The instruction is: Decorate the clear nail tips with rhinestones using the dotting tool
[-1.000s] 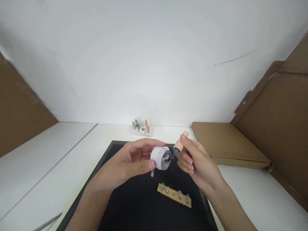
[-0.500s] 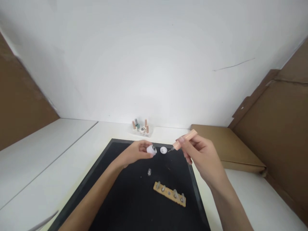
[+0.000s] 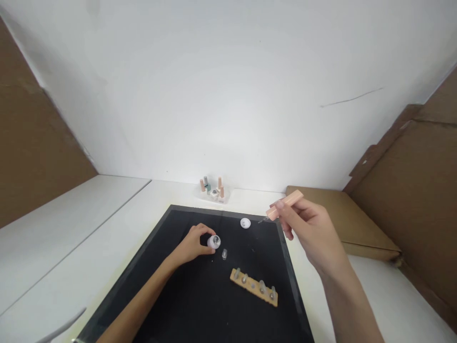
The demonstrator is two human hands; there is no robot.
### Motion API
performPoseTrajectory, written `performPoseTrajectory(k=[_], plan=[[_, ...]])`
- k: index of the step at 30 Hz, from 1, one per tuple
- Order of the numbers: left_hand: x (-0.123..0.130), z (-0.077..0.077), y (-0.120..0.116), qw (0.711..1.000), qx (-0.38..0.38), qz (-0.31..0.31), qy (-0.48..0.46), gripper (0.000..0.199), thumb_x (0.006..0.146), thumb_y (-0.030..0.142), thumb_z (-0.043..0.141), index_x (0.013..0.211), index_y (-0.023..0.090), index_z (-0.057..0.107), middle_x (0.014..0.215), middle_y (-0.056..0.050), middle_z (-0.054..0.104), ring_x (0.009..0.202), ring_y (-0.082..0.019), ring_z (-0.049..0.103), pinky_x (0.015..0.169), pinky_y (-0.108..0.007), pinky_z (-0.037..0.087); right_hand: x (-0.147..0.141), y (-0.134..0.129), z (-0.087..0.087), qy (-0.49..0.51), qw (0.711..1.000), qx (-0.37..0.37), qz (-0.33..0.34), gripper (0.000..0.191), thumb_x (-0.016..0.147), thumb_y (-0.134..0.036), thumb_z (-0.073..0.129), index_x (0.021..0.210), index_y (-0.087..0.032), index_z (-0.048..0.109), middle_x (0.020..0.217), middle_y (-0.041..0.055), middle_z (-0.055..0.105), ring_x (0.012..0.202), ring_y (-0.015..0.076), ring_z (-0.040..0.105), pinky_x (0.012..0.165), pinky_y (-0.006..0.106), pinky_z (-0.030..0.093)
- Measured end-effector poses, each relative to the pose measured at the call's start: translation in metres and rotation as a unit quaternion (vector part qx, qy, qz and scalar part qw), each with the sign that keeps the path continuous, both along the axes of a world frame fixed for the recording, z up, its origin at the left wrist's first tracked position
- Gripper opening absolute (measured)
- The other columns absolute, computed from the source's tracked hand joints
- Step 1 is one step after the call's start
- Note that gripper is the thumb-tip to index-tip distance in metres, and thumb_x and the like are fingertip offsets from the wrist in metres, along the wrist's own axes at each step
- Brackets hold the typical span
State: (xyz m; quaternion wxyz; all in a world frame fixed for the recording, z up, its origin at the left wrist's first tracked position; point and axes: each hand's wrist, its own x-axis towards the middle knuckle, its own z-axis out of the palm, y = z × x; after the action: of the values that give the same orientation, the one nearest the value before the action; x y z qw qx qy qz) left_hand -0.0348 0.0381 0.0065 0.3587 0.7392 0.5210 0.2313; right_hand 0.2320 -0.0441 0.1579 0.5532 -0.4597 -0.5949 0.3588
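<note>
My left hand (image 3: 193, 244) has its thumb and index finger around a small white nail polish bottle (image 3: 212, 244), low over the black mat, with its uncapped top facing me. In my right hand (image 3: 300, 221) is a peach nail polish cap with its brush (image 3: 285, 205), pinched like a pen and pointing down to the left. Near the brush tip lies a small round white dish (image 3: 245, 223). Close to the bottle is a loose clear nail tip (image 3: 224, 254). Several clear nail tips stand on a wooden strip (image 3: 254, 287) nearer to me.
A clear tray (image 3: 210, 197) with several polish bottles stands by the white wall. A flat cardboard box (image 3: 357, 228) lies on the right, beyond the edge of the black mat (image 3: 185, 305). A thin grey object (image 3: 64, 326) shows at the lower left.
My left hand has lowered the bottle towards me and left, down near the mat, and its opening is more upright. My right hand, still with the brush cap, has shifted slightly right.
</note>
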Motion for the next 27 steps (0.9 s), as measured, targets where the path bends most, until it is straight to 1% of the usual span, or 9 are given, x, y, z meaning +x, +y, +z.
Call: performPoseTrajectory(k=[3, 8, 9, 11, 14, 16, 19, 22, 27], plan=[[-0.004, -0.001, -0.003, 1.0, 0.019, 0.005, 0.023, 0.034, 0.06, 0.022, 0.075, 0.093, 0.021, 0.068, 0.1, -0.005, 0.064, 0.102, -0.029, 0.054, 0.094, -0.042, 0.04, 0.002, 0.001, -0.001, 0.004, 1.0, 0.005, 0.003, 0.033, 0.086, -0.046, 0.062, 0.067, -0.019, 0.065, 0.055, -0.0039, 0.055, 0.046, 0.0053, 0.043, 0.041, 0.016, 0.037], [-0.006, 0.003, -0.021, 0.997, 0.058, 0.029, 0.042, 0.051, 0.058, 0.018, 0.074, 0.108, 0.02, 0.061, 0.103, -0.006, 0.062, 0.102, -0.027, 0.054, 0.092, -0.039, 0.042, 0.004, 0.0, 0.001, 0.01, 1.0, 0.015, 0.004, 0.033, 0.086, -0.045, 0.062, 0.066, -0.019, 0.065, 0.054, -0.0041, 0.054, 0.045, 0.0054, 0.043, 0.04, 0.016, 0.038], [-0.004, 0.005, -0.026, 0.996, 0.068, 0.039, 0.047, 0.048, 0.059, 0.018, 0.073, 0.106, 0.019, 0.06, 0.103, -0.006, 0.061, 0.102, -0.027, 0.054, 0.092, -0.039, 0.042, 0.005, 0.0, 0.001, 0.01, 1.0, 0.016, 0.002, 0.033, 0.086, -0.045, 0.062, 0.067, -0.019, 0.065, 0.053, -0.0044, 0.053, 0.045, 0.0052, 0.043, 0.04, 0.016, 0.037], [0.001, 0.01, -0.039, 0.993, 0.086, 0.055, 0.056, 0.033, 0.066, 0.018, 0.067, 0.098, 0.018, 0.06, 0.1, -0.006, 0.059, 0.098, -0.026, 0.054, 0.089, -0.038, 0.042, 0.006, 0.0, 0.002, 0.012, 1.0, 0.022, -0.001, 0.032, 0.086, -0.044, 0.063, 0.067, -0.019, 0.065, 0.052, -0.0049, 0.051, 0.044, 0.0051, 0.042, 0.04, 0.016, 0.038], [0.014, 0.01, -0.056, 0.992, 0.081, 0.066, 0.068, 0.014, 0.077, 0.021, 0.057, 0.089, 0.018, 0.062, 0.079, -0.002, 0.058, 0.073, -0.02, 0.056, 0.07, -0.03, 0.044, 0.007, -0.001, 0.003, 0.018, 0.999, 0.032, -0.003, 0.033, 0.085, -0.044, 0.063, 0.065, -0.019, 0.064, 0.051, -0.0048, 0.049, 0.045, 0.0068, 0.044, 0.04, 0.018, 0.039], [0.024, 0.005, -0.065, 0.992, 0.066, 0.073, 0.076, 0.012, 0.077, 0.025, 0.059, 0.084, 0.018, 0.067, 0.07, -0.001, 0.057, 0.065, -0.019, 0.055, 0.063, -0.028, 0.042, 0.007, -0.002, 0.004, 0.019, 0.999, 0.034, 0.0, 0.033, 0.085, -0.045, 0.063, 0.065, -0.019, 0.064, 0.05, -0.0043, 0.048, 0.046, 0.0085, 0.045, 0.04, 0.02, 0.04], [0.035, -0.005, -0.072, 0.991, 0.048, 0.092, 0.09, 0.022, 0.079, 0.03, 0.06, 0.092, 0.017, 0.073, 0.074, -0.003, 0.062, 0.067, -0.02, 0.058, 0.064, -0.029, 0.042, 0.007, -0.005, 0.005, 0.021, 0.999, 0.03, 0.009, 0.032, 0.086, -0.045, 0.062, 0.066, -0.02, 0.063, 0.05, -0.0038, 0.048, 0.046, 0.0093, 0.046, 0.041, 0.021, 0.039], [0.042, -0.01, -0.072, 0.987, 0.039, 0.114, 0.105, 0.029, 0.081, 0.032, 0.059, 0.102, 0.019, 0.074, 0.083, -0.005, 0.067, 0.075, -0.023, 0.062, 0.067, -0.029, 0.043, 0.007, -0.009, 0.007, 0.022, 0.999, 0.029, 0.014, 0.032, 0.086, -0.045, 0.062, 0.066, -0.02, 0.063, 0.05, -0.0035, 0.049, 0.046, 0.0095, 0.045, 0.042, 0.022, 0.039], [0.052, -0.009, -0.072, 0.983, 0.043, 0.128, 0.123, 0.022, 0.081, 0.03, 0.062, 0.096, 0.026, 0.077, 0.083, -0.004, 0.068, 0.089, -0.025, 0.061, 0.072, -0.028, 0.041, 0.008, -0.011, 0.009, 0.022, 0.999, 0.033, 0.018, 0.032, 0.086, -0.045, 0.062, 0.066, -0.02, 0.063, 0.056, -0.0011, 0.057, 0.046, 0.0088, 0.045, 0.042, 0.021, 0.039]])
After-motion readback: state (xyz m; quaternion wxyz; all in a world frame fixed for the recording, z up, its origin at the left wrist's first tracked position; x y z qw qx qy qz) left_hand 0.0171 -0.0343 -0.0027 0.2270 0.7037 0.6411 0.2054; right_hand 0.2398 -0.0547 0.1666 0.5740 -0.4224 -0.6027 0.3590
